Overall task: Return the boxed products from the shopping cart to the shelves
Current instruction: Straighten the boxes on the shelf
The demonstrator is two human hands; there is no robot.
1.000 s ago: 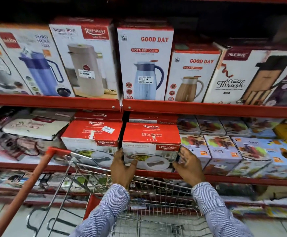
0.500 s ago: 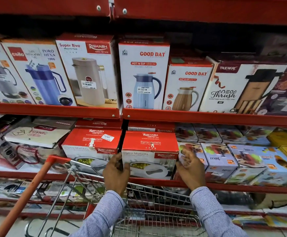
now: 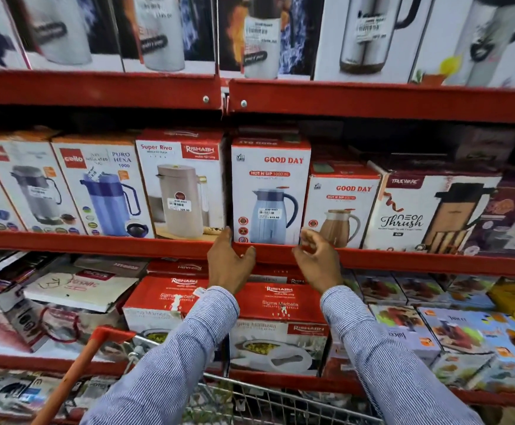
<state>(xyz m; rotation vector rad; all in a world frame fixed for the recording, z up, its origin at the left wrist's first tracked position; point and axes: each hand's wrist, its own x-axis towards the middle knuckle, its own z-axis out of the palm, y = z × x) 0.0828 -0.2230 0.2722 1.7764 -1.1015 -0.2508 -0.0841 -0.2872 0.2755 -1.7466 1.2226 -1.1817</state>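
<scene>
A red and white Sigma Marbella casserole box (image 3: 280,329) sits on the lower shelf (image 3: 403,391), beside a matching box (image 3: 161,305). My left hand (image 3: 227,265) is raised to the red edge of the middle shelf (image 3: 96,245), fingers apart, at the lower left corner of the tall Good Day blue jug box (image 3: 270,191). At that box's lower right corner, my right hand (image 3: 317,260) has its fingers loosely curled and holds nothing. Neither hand grips the box. The wire shopping cart (image 3: 250,400) with its orange handle (image 3: 75,372) stands below my arms; its contents are hidden.
Jug and flask boxes line the middle shelf: Super Riva (image 3: 182,185), Cello (image 3: 102,191), a smaller Good Day box (image 3: 342,210), Neo Thrush (image 3: 427,213). Steel flask boxes fill the top shelf (image 3: 372,99). Juicer boxes (image 3: 464,342) sit at lower right, loose cartons (image 3: 78,289) at lower left.
Both hands have let go of the Sigma Marbella box on the lower shelf and risen to the middle shelf edge under the blue Good Day box. My view has tilted upward.
</scene>
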